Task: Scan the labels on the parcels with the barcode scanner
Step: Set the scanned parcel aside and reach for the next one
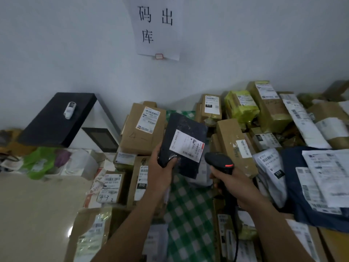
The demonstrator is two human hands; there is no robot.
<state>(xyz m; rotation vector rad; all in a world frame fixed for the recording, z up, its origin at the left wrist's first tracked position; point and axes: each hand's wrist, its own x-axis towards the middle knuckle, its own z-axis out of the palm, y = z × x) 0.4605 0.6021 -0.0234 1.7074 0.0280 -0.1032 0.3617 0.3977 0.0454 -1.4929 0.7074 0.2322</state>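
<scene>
A pale wall [75,44] is filling the top half of your view, with a paper sign [156,29] of large black characters hanging on it. Below it, a heap of parcels [232,148] is lying across a green checked cloth [188,210]: brown cardboard boxes [143,129] at the centre and left, a yellow packet [241,106] at the back, a navy mailer bag [290,186] at your right (most are lying printed side up). A black flat-topped box [56,120] is sitting against the wall at your left, with a small white device [69,109] lying on it.

Your left hand [160,167] is gripping the dark parcel [181,125] by its lower left corner, thumb curled over the front, and holding it tilted above the heap. Your right hand [229,181] is wrapping its fingers round the handle of the barcode scanner [219,160], whose head is sitting just beside the parcel's lower right edge. The white label [187,145] is facing you on the parcel's front. A small red light [228,165] is glowing on the scanner.
</scene>
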